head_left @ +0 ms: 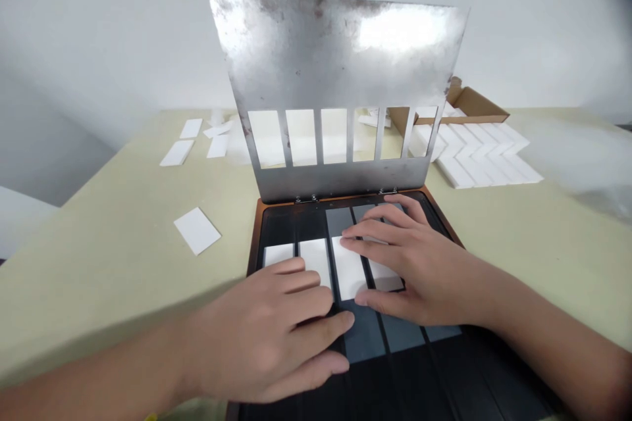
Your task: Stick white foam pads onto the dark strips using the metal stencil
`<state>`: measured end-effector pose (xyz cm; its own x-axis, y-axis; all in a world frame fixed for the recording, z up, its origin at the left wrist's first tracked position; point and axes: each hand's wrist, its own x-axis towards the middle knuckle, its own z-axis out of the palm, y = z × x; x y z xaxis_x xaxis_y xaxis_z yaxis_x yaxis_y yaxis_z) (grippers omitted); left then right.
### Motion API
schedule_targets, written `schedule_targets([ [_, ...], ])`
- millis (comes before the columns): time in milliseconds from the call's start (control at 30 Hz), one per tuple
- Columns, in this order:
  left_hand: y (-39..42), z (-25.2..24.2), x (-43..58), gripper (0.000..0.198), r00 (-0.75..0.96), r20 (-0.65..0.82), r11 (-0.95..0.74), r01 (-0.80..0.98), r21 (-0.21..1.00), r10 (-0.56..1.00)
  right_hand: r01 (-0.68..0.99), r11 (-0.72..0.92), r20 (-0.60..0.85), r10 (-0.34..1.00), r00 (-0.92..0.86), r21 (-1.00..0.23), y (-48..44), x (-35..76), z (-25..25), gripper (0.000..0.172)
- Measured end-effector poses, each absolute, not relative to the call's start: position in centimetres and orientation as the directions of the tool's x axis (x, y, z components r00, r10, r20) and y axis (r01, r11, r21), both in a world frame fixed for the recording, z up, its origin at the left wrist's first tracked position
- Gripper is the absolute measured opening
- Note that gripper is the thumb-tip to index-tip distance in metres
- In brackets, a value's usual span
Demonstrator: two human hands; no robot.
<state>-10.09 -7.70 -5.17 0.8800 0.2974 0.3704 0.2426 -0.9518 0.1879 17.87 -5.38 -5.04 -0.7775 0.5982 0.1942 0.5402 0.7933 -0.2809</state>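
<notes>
A dark slotted tray [276, 223] with a brown rim lies in front of me, its slotted metal lid [336, 52] hinged up at the back. Several white rectangular pieces [316, 258] lie side by side in the tray's slots. My left hand [276, 335] rests flat over the left pieces, fingers stretched and together. My right hand [405, 256] lies flat with fingers spread across the pieces on the right, fingertips touching a white piece [348, 270] in the middle. Neither hand grips anything.
The tray sits on a pale yellow-green table [99, 263]. A loose white piece [196, 230] lies left of the tray, more white pieces [190, 141] at the back left. Rows of white pieces [484, 154] and a cardboard box [474, 105] stand at the back right.
</notes>
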Motion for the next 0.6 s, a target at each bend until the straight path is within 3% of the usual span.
schedule_targets([
  [600, -7.82, -5.03, -10.28, 0.026, 0.882, 0.373, -0.954, 0.234, 0.185, 0.288, 0.536, 0.8, 0.204, 0.591, -0.78, -0.269, -5.49, 17.96, -5.19, 0.056],
])
